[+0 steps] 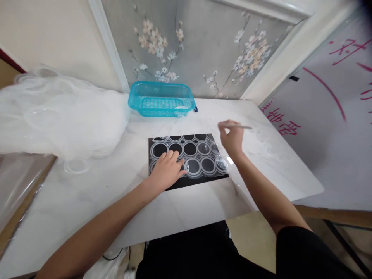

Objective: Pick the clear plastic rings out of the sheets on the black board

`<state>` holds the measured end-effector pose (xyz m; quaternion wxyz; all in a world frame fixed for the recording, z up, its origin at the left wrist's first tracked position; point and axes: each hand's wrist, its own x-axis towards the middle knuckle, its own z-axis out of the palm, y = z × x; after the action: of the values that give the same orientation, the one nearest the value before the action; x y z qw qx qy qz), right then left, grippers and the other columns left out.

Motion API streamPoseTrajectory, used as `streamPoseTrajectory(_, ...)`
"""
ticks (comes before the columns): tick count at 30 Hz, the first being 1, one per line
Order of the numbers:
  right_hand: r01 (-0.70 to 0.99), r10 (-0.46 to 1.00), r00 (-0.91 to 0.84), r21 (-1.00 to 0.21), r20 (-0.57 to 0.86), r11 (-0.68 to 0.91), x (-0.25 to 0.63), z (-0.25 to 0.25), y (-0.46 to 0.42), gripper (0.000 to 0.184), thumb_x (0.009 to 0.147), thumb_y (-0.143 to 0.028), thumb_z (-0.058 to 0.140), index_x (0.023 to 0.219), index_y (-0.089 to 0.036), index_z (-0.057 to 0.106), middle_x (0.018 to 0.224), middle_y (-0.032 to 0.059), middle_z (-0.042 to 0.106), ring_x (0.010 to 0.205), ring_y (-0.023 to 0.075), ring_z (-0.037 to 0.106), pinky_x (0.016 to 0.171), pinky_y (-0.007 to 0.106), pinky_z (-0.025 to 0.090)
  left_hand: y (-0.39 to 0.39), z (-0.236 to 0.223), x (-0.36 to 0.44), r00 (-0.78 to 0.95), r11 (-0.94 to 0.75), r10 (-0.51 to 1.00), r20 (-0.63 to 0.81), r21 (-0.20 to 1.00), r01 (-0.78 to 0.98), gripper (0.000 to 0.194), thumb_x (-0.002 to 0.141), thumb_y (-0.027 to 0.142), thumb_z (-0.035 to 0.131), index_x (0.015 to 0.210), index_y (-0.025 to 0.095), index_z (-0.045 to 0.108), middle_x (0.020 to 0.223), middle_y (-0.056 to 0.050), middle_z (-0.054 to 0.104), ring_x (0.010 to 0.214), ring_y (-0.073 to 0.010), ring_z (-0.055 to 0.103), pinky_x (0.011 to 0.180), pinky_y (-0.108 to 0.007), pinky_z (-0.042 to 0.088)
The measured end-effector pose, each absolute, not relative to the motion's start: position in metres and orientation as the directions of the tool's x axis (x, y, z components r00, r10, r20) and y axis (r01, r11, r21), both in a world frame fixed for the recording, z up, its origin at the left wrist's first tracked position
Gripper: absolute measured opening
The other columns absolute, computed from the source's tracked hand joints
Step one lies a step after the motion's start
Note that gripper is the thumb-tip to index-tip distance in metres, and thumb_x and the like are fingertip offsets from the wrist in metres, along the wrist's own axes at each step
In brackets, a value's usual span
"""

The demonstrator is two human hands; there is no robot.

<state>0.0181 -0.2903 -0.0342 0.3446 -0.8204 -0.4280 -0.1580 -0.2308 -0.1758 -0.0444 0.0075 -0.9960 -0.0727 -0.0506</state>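
Note:
My left hand (167,167) lies with fingers stretched out on a clear plastic sheet (207,176) patterned with rows of pale-rimmed circles. Under that sheet is a black rectangular mat (186,184), which shows dark through the circles. The sheet runs past the mat's right edge. My right hand (232,137), raised beyond the mat's right side, is closed around a slim pen-like tool (242,126). One end of this tool points right; its exact kind is not clear. Small translucent pieces (263,143) lie on the table right of this hand.
At the table's back stands a blue plastic basket (162,112) with a pale piece inside. A large heap of translucent white ring-shaped plastic (69,116) covers the left. A whiteboard (328,135) with red writing borders the white table (197,213) on the right.

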Motion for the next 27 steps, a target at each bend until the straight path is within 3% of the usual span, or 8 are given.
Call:
streamPoseTrajectory(3, 0.78, 0.727, 0.564, -0.542, 0.391, -0.313, -0.014, -0.057, -0.316, 0.018, 0.086, -0.03, 0.051, 0.083, -0.021, 0.067, 0.092, 0.0067, 0.07, 0.106, 0.0275, 0.058, 0.097, 0.047, 0.04, -0.184, -0.044, -0.227, 0.986, -0.992, 0.129, 0.107, 0.021, 0.128, 0.039, 0.089, 0.046, 0.05, 0.107, 0.014, 0.063, 0.097, -0.01, 0.053, 0.094, -0.0247, 0.046, 0.076, -0.034, 0.032)
streamPoseTrajectory(9, 0.576, 0.749, 0.632, -0.767, 0.198, -0.283, -0.039, -0.083, -0.33, 0.018, 0.085, -0.036, 0.055, 0.083, -0.025, 0.068, 0.094, 0.0026, 0.072, 0.121, 0.0269, 0.052, 0.111, 0.047, 0.025, -0.215, -0.039, -0.221, 0.993, -0.988, 0.096, 0.07, 0.128, 0.086, 0.06, 0.085, 0.054, 0.052, 0.129, 0.014, 0.047, 0.104, -0.011, 0.055, 0.098, -0.0263, 0.048, 0.081, -0.036, 0.035)
streamPoseTrajectory(13, 0.545, 0.758, 0.63, -0.79, 0.166, -0.28, -0.033, -0.081, -0.329, 0.02, 0.084, -0.039, 0.056, 0.083, -0.025, 0.07, 0.095, 0.0022, 0.073, 0.124, 0.0277, 0.05, 0.113, 0.048, 0.02, -0.223, -0.034, -0.219, 0.993, -0.988, 0.122, -0.001, 0.094, 0.121, 0.051, 0.084, 0.052, 0.054, 0.12, 0.015, 0.055, 0.103, -0.011, 0.056, 0.098, -0.0276, 0.048, 0.082, -0.037, 0.036)
streamPoseTrajectory(18, 0.566, 0.764, 0.62, -0.778, 0.182, -0.274, -0.034, -0.084, -0.328, 0.02, 0.085, -0.037, 0.054, 0.081, -0.024, 0.07, 0.097, 0.0028, 0.073, 0.123, 0.0288, 0.051, 0.113, 0.052, 0.019, -0.22, -0.04, -0.212, 0.982, -0.98, 0.189, 0.005, 0.059, 0.189, 0.065, 0.087, 0.052, 0.05, 0.138, 0.012, 0.041, 0.108, -0.014, 0.057, 0.1, -0.0275, 0.049, 0.082, -0.037, 0.037)
streamPoseTrajectory(21, 0.664, 0.762, 0.593, -0.694, 0.26, -0.28, -0.038, -0.085, -0.33, 0.019, 0.087, -0.032, 0.053, 0.083, -0.024, 0.069, 0.096, 0.0039, 0.072, 0.121, 0.0293, 0.052, 0.111, 0.054, 0.024, -0.219, -0.047, -0.209, 0.979, -0.978, 0.206, 0.014, 0.044, 0.205, 0.061, 0.089, 0.051, 0.046, 0.138, 0.013, 0.042, 0.106, -0.014, 0.057, 0.1, -0.0275, 0.049, 0.082, -0.036, 0.036)
streamPoseTrajectory(24, 0.871, 0.832, 0.42, -0.419, 0.363, -0.257, -0.048, -0.082, -0.335, 0.017, 0.089, -0.023, 0.05, 0.091, -0.024, 0.066, 0.102, 0.0048, 0.071, 0.129, 0.0282, 0.044, 0.113, 0.055, 0.021, -0.216, -0.052, -0.207, 0.978, -0.978, 0.209, 0.023, 0.033, 0.208, 0.058, 0.088, 0.052, 0.047, 0.133, 0.016, 0.049, 0.104, -0.013, 0.057, 0.1, -0.0278, 0.048, 0.081, -0.036, 0.035)
streamPoseTrajectory(27, 0.967, 0.903, 0.246, -0.153, 0.351, -0.204, -0.06, -0.074, -0.338, 0.022, 0.087, -0.013, 0.047, 0.096, -0.023, 0.064, 0.104, 0.0052, 0.07, 0.13, 0.0269, 0.041, 0.114, 0.054, 0.016, -0.212, -0.054, -0.207, 0.979, -0.98, 0.198, 0.042, 0.029, 0.197, 0.057, 0.086, 0.054, 0.05, 0.13, 0.018, 0.052, 0.103, -0.013, 0.056, 0.1, -0.0276, 0.047, 0.081, -0.035, 0.035)
